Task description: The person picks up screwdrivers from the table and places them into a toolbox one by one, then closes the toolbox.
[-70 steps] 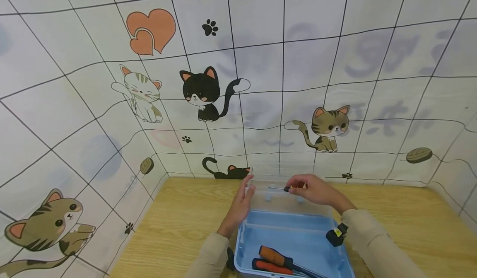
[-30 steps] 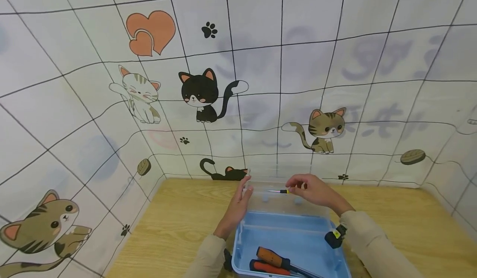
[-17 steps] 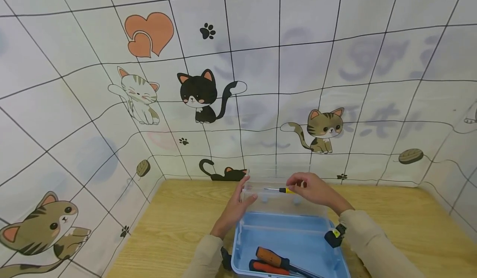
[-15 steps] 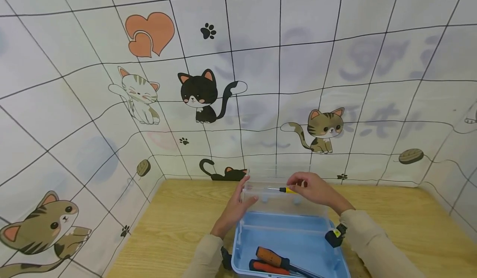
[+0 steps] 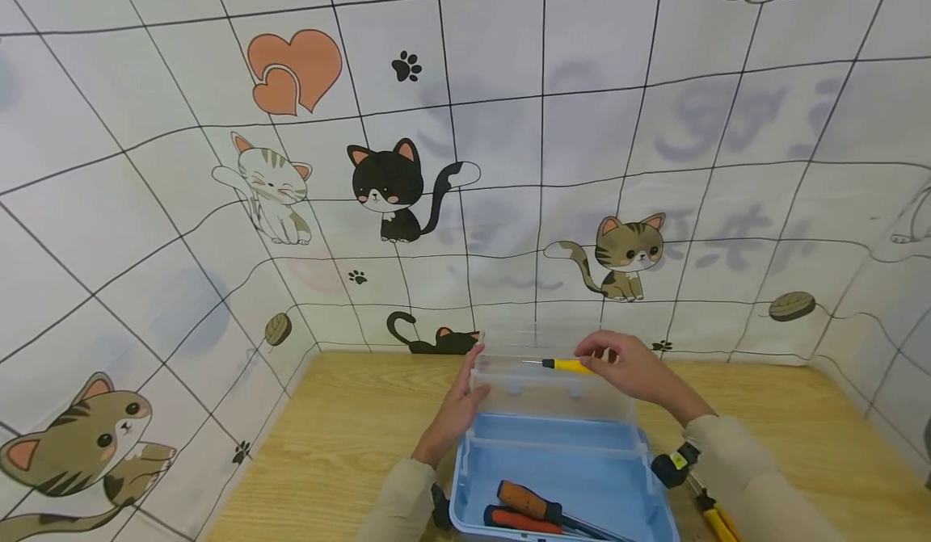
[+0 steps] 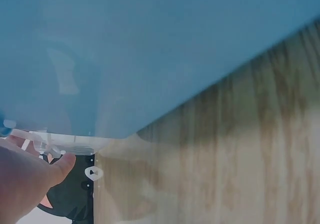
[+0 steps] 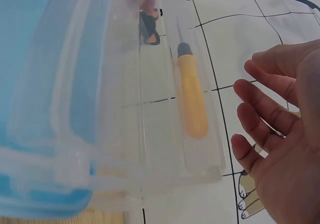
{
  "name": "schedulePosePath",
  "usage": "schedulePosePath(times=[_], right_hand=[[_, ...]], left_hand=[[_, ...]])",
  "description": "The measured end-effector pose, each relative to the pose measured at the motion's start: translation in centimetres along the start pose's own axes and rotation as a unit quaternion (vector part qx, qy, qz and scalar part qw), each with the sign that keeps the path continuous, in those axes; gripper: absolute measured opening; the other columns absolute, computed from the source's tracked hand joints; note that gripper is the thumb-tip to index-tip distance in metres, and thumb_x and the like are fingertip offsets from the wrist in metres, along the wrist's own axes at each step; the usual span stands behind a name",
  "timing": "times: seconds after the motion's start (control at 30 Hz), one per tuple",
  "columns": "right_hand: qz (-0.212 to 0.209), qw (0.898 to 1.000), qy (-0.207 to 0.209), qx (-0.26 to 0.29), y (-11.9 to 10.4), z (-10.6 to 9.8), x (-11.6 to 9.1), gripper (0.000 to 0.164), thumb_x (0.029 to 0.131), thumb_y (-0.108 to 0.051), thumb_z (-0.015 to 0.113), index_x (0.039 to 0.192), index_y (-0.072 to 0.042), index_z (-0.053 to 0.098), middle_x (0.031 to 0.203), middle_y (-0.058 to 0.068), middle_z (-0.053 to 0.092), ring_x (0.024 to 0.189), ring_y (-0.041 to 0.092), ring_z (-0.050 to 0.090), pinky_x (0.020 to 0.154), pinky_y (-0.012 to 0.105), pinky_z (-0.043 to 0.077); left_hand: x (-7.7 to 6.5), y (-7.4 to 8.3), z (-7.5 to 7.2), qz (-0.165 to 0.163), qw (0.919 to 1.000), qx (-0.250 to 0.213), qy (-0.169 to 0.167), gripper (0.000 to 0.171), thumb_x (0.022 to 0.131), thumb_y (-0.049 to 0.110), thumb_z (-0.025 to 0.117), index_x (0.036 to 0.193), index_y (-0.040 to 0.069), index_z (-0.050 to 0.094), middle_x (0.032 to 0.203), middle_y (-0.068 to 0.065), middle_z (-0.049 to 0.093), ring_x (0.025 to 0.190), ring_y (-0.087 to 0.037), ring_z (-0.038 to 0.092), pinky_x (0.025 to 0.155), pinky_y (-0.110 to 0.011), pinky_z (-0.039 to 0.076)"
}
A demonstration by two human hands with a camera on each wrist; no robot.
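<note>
A blue box (image 5: 575,465) stands with its clear lid (image 5: 560,403) raised at the back. My left hand (image 5: 452,417) grips the lid's left edge; in the left wrist view its thumb (image 6: 62,168) lies against that edge. A small screwdriver with a yellow handle and black collar (image 7: 192,97) lies in a long slot of the lid, its thin shaft toward the left hand. Beside it, my right hand (image 7: 280,114) has its fingers loosely bent, apart from the handle in the right wrist view, with nothing between them. In the head view it overlaps the handle's end.
An orange-handled screwdriver (image 5: 527,499) and a red-handled tool (image 5: 520,519) lie at the front of the box. A yellow-handled tool (image 5: 716,518) rests on the wooden table (image 5: 364,445) beside the right sleeve. Behind stands a white cat-printed wall covering (image 5: 502,219).
My right hand has let go of the yellow screwdriver and drawn off slightly to the right, baring more of the handle. The left hand stays at the lid's edge.
</note>
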State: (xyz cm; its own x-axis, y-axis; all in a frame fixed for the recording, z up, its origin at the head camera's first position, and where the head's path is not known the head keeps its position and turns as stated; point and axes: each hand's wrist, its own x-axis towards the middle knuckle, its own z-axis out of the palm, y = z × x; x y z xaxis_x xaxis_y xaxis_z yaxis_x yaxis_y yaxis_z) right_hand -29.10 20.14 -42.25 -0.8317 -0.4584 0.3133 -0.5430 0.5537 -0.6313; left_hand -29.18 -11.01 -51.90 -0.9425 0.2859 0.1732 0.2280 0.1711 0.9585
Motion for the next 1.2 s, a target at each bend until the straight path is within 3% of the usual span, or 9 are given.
schedulePosePath(times=[0.1,0.33,0.53,0.7,0.87,1.1,1.2], right_hand=[[-0.009,1.000,0.018,0.001,0.1,-0.5,-0.9,0.010,0.097,-0.013,0.064,0.104,-0.010,0.071,0.094,-0.002,0.067,0.082,0.009,0.054,0.069,0.026,0.047],[-0.001,0.999,0.035,0.003,1.0,-1.7,-3.3,0.011,0.098,-0.013,0.063,0.104,-0.008,0.070,0.099,0.002,0.068,0.083,0.007,0.055,0.071,0.026,0.049],[0.041,0.999,0.025,0.010,2.1,-2.6,-5.9,0.014,0.099,-0.015,0.061,0.109,-0.009,0.069,0.105,0.004,0.068,0.083,0.005,0.057,0.070,0.025,0.050],[0.059,0.998,0.015,0.024,3.2,-3.2,-7.9,0.015,0.100,-0.014,0.059,0.111,-0.009,0.068,0.103,0.000,0.067,0.081,0.004,0.058,0.067,0.026,0.051],[0.061,0.997,-0.010,0.049,4.6,-3.5,-9.9,0.016,0.101,-0.014,0.057,0.112,-0.007,0.067,0.103,-0.003,0.068,0.088,0.002,0.061,0.071,0.025,0.054],[0.057,0.992,-0.070,0.093,6.8,-4.0,-12.3,0.022,0.103,-0.010,0.052,0.119,0.000,0.062,0.110,-0.006,0.067,0.095,0.001,0.062,0.075,0.024,0.055],[0.072,0.989,-0.088,0.091,7.7,-4.1,-13.3,0.024,0.103,-0.011,0.053,0.120,0.003,0.061,0.111,0.000,0.067,0.095,0.000,0.062,0.075,0.023,0.054]], left_hand=[[0.1,-0.1,0.0,0.011,0.9999,-0.002,0.000,0.065,0.103,0.010,0.043,0.156,0.040,0.019,0.165,-0.007,0.015,0.150,-0.032,0.014,0.116,-0.063,0.015],[0.2,-0.3,0.2,0.003,1.0000,-0.005,0.007,0.065,0.103,0.009,0.043,0.155,0.040,0.021,0.166,0.000,0.009,0.152,-0.028,0.009,0.117,-0.064,0.010],[0.1,-0.4,0.2,0.006,0.9996,-0.027,-0.008,0.066,0.103,0.007,0.043,0.155,0.041,0.020,0.166,-0.001,0.010,0.150,-0.030,0.014,0.116,-0.062,0.016],[0.0,-0.5,-0.4,0.003,0.9997,-0.002,-0.023,0.067,0.103,0.018,0.050,0.156,0.042,0.017,0.165,0.003,0.012,0.151,-0.030,0.015,0.115,-0.065,0.018],[-0.1,-0.6,-0.8,0.000,0.9994,0.024,-0.027,0.074,0.099,0.027,0.060,0.158,0.037,0.017,0.163,0.000,0.021,0.148,-0.032,0.022,0.111,-0.069,0.022],[-0.3,-0.3,-1.0,-0.013,0.9992,0.036,-0.012,0.078,0.093,0.034,0.069,0.154,0.044,0.022,0.156,-0.010,0.030,0.139,-0.036,0.034,0.104,-0.063,0.037],[-0.3,-0.1,-0.9,-0.016,0.9994,0.028,-0.013,0.078,0.092,0.035,0.071,0.153,0.045,0.023,0.156,-0.009,0.029,0.137,-0.036,0.038,0.101,-0.061,0.041]])
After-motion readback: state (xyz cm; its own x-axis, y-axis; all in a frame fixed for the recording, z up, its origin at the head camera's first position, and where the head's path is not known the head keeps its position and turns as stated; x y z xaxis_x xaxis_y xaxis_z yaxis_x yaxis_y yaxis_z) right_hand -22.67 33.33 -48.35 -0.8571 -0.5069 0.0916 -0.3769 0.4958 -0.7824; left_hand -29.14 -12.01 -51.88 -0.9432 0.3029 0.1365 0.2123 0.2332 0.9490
